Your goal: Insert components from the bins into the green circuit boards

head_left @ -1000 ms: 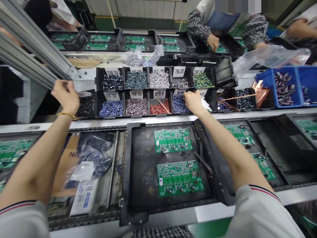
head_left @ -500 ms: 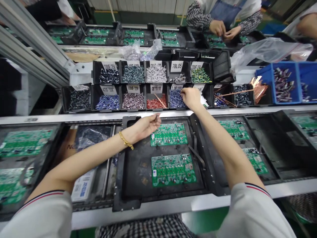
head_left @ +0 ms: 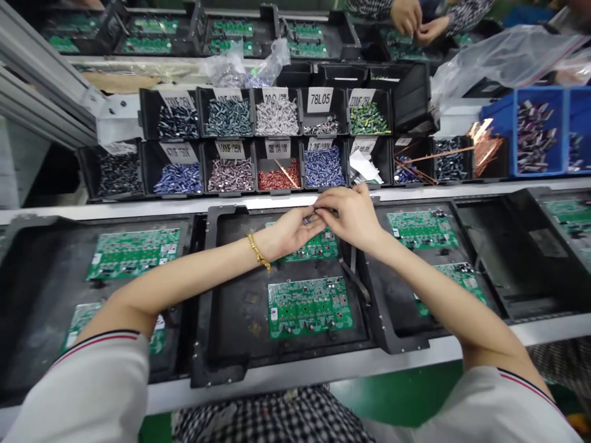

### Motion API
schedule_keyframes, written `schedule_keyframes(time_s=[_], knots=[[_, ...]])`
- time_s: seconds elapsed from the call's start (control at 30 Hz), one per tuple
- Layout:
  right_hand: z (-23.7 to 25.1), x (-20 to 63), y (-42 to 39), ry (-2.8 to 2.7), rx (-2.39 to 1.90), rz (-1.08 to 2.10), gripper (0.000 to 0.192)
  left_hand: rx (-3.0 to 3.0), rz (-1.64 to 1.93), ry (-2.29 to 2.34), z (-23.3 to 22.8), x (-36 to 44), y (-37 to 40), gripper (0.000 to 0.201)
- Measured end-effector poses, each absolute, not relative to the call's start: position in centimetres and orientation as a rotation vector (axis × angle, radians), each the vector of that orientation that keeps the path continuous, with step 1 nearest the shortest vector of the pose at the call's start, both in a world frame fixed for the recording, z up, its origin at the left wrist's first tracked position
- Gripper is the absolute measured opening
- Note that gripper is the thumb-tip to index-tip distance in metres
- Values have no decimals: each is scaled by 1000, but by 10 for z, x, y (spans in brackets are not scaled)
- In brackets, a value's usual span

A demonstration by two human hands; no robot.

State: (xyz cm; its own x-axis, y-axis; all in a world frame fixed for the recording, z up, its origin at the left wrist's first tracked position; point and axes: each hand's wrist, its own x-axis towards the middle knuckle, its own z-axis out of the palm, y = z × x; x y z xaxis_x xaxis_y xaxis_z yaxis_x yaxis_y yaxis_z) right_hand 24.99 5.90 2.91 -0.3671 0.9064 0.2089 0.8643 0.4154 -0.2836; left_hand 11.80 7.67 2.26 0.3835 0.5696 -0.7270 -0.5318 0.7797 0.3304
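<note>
Both hands meet over the far green circuit board, passing small blue cylindrical capacitors (head_left: 308, 219) between them.

The left hand (head_left: 290, 231) has come in from the far left bins to the middle of the black carrier tray (head_left: 217, 295) and lies palm up, fingers loosely cupped around the little parts. The right hand (head_left: 351, 215) has left the bin of blue capacitors (head_left: 324, 167) and now pinches at the same cluster with a narrow thumb-and-fingertip grip — so picking has given way to sorting in hand. Beneath them the far green circuit board (head_left: 318, 247) is half covered; the near green circuit board (head_left: 309, 306) lies bare. The tray itself has slid left along the surface. Behind, the row of black parts bins (head_left: 231, 175) stands close — nothing blocks the boards but the hands themselves. A co-worker's hands (head_left: 418, 21) work well apart at the far top.
</note>
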Motion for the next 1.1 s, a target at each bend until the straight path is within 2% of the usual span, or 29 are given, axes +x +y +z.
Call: schedule_keyframes(time_s=[0.17,0.37,0.6,0.77,1.0,1.1], knots=[[31,274,72,-2549,-1515,137,20,198,563,922,13,108,65,25],[3,291,95,-2729,-1330,500,15,456,505,868,-8,88,49,25],[-7,290,93,-2814,-1249,433,19,554,569,927,-10,85,54,19],[-9,293,97,-2851,-1188,454,22,501,582,973,-8,87,54,23],[-4,285,85,-2679,-1407,421,23,486,516,958,-10,86,50,29],[10,273,63,-2427,-1515,569,20,447,516,945,-7,89,46,31]])
